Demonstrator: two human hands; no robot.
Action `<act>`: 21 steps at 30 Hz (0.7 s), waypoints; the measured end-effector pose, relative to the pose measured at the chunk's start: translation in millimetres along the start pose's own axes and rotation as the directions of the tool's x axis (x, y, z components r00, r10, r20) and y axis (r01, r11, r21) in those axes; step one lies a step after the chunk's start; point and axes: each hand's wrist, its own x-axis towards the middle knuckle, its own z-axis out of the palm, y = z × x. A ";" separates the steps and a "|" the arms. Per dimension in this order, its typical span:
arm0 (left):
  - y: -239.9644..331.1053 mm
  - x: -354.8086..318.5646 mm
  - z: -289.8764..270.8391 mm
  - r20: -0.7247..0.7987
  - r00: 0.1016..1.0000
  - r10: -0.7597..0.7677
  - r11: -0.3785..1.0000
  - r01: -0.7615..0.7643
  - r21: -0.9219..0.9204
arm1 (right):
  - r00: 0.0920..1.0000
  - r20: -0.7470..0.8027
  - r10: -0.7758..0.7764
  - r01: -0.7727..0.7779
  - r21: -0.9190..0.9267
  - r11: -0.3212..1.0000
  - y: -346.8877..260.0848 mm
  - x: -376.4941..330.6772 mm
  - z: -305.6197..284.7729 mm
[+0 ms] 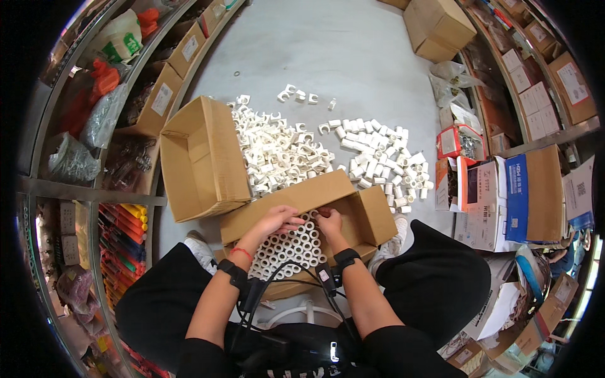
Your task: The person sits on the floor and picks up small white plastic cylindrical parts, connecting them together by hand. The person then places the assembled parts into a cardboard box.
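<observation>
An open cardboard box (287,200) sits between my legs. White pipe couplings (291,249) stand on end in it, packed in rows with their round holes facing up. My left hand (279,220) reaches over the far left part of these rows, its fingers stretched out and nothing visible in them. Close by, my right hand (329,223) is at the far right end of the rows. Its fingers are curled in at the edge of the couplings, and what they hold, if anything, is hidden.
Beyond the box, white pipe clips (277,148) lie heaped on the floor, with loose white couplings (381,157) to their right. An empty cardboard box (195,167) lies tipped at the left. Stocked shelves (120,201) and cartons (485,195) line both sides.
</observation>
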 end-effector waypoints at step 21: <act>9.1 -4.4 9.5 -0.123 0.992 -0.007 0.984 0.029 0.176 | 0.997 -0.035 -0.063 0.039 -0.472 0.881 -62.8 0.0 -110.9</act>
